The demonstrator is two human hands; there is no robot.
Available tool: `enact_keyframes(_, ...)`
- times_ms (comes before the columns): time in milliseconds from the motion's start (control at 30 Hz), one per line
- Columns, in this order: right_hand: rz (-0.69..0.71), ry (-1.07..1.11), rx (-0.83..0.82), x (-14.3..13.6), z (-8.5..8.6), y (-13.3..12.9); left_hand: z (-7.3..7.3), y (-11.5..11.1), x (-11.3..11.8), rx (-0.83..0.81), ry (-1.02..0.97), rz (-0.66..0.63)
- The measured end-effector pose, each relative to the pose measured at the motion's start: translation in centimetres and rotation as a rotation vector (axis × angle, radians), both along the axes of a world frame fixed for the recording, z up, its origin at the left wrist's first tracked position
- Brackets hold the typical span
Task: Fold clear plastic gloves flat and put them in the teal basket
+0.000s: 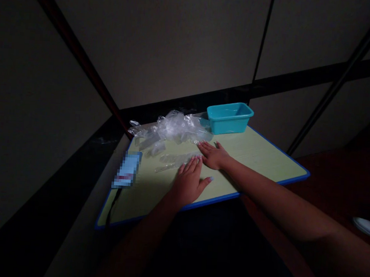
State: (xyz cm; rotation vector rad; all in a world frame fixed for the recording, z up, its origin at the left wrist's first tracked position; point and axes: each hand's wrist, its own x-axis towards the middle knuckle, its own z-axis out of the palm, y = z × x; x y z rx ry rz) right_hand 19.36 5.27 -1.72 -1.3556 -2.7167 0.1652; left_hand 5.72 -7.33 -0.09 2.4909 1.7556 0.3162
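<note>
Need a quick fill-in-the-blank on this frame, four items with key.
1. The yellow table has a ____ edge.
2. In view, the crumpled clear plastic lies to the ____ of the turquoise bin.
3. The left hand lies palm ____ by the flat clear plastic.
4. Compared with it, the right hand is ____ to the bin.

Missing words: blue; left; down; nearer
</note>
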Motion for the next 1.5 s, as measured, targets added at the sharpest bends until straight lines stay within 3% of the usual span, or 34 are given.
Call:
enact_keyframes(200, 0.002, -0.022, 0.014, 0.1, -0.3, 0.2, -0.1, 2.2, 1.2, -0.078, 0.071, 0.101)
enact_keyframes(333, -0.004, -0.033, 0.011, 0.0, -0.2, 0.1, -0.7, 2.6, 0.6, -0.133, 0.067, 0.147)
enact_keyframes(667, -0.006, -0.027, 0.007, 0.0, 0.1, -0.1, -1.7, 1.8, -6.9, -0.117, 0.073, 0.171)
enact_keyframes(767, -0.006, -0.022, 0.009, -0.1, 0.1, -0.1, -1.4, 1.4, -9.3, -0.137, 0.035, 0.177)
enact_keyframes(867, -0.009, -0.016, 0.007, -0.1, 0.1, -0.1, -0.8, 0.4, -10.7, -0.038, -0.014, 0.229)
enact_keyframes(1000, -0.007, -0.017, 0.003, -0.1, 0.2, -0.2, -0.5, -1.8, -9.8, 0.068, -0.102, 0.398)
enact_keyframes(1167, -0.009, -0.021, 0.007, -0.1, 0.0, -0.1, -1.6, -3.9, -6.4, -0.074, 0.040, 0.370)
enact_keyframes(1333, -0.004, -0.027, 0.020, 0.0, 0.1, -0.1, -1.6, -2.9, -5.9, -0.046, 0.111, 0.465)
enact_keyframes(1500, -0.001, -0.036, 0.005, 0.0, 0.2, -0.1, -1.0, -1.7, -7.3, -0.107, 0.075, 0.365)
